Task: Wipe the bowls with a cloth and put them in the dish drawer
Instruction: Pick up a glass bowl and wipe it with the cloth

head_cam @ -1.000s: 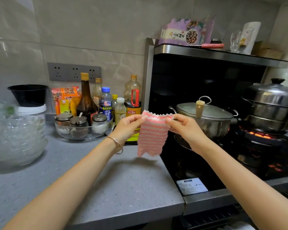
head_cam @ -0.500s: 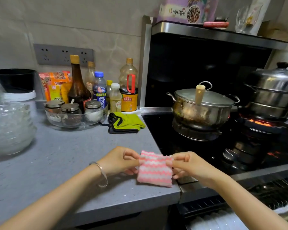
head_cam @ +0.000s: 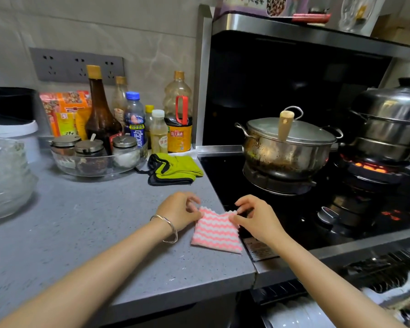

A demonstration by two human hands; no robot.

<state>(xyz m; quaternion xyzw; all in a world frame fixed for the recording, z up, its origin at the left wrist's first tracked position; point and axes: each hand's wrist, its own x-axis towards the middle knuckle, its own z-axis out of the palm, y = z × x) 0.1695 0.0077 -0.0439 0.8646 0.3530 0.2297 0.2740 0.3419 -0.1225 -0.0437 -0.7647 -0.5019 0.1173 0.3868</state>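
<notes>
- One pink-striped cloth; left hand and right hand each pinch a top corner.
- One glass bowl stack, cut off at left; bowl count unclear.

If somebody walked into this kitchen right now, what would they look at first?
Probably the pink-and-white wavy cloth, which the left hand and right hand pinch by its top corners on the grey counter, beside the stove. Next comes the orange glow of the burner under the tall steel steamer at the far right. A stack of glass bowls sits far left.
</notes>
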